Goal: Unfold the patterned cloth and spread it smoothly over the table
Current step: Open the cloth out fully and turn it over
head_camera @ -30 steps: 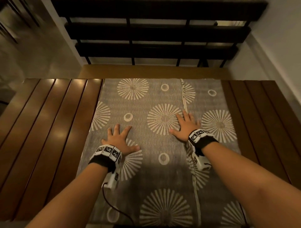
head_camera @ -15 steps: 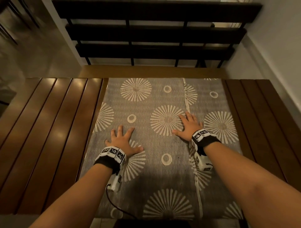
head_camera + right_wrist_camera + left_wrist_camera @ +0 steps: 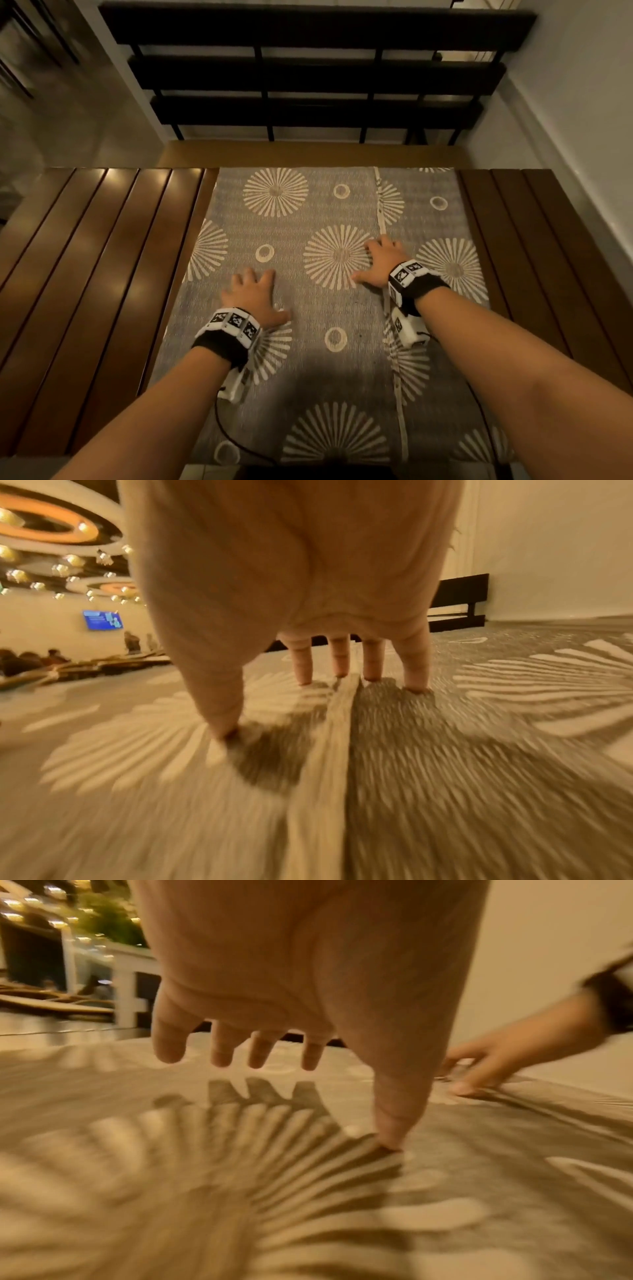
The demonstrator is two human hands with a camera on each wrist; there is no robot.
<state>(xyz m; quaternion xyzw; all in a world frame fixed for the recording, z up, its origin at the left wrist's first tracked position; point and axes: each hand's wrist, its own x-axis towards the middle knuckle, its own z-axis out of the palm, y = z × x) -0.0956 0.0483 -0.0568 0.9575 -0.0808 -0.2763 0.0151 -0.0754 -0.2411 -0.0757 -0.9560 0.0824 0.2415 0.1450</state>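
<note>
The grey patterned cloth (image 3: 318, 308) with pale sunburst and ring prints lies spread flat across the middle of the slatted wooden table (image 3: 102, 274). A pale seam stripe (image 3: 380, 212) runs front to back on its right part. My left hand (image 3: 255, 298) lies open, palm down, on the cloth left of centre. In the left wrist view the left hand (image 3: 308, 1042) touches the cloth (image 3: 240, 1177) with its thumb tip while the fingers hover just above. My right hand (image 3: 382, 262) presses flat with spread fingers beside the seam. In the right wrist view the fingertips (image 3: 416, 685) touch the cloth (image 3: 445, 777).
Bare dark slats show on both sides of the cloth, wide on the left and narrower on the right (image 3: 534, 274). A black slatted bench or rack (image 3: 308, 78) stands beyond the table's far edge. A white wall (image 3: 582, 102) runs along the right.
Both hands have slid a little farther away over the cloth, still flat on it. The view has shifted slightly; the cloth lies as it did.
</note>
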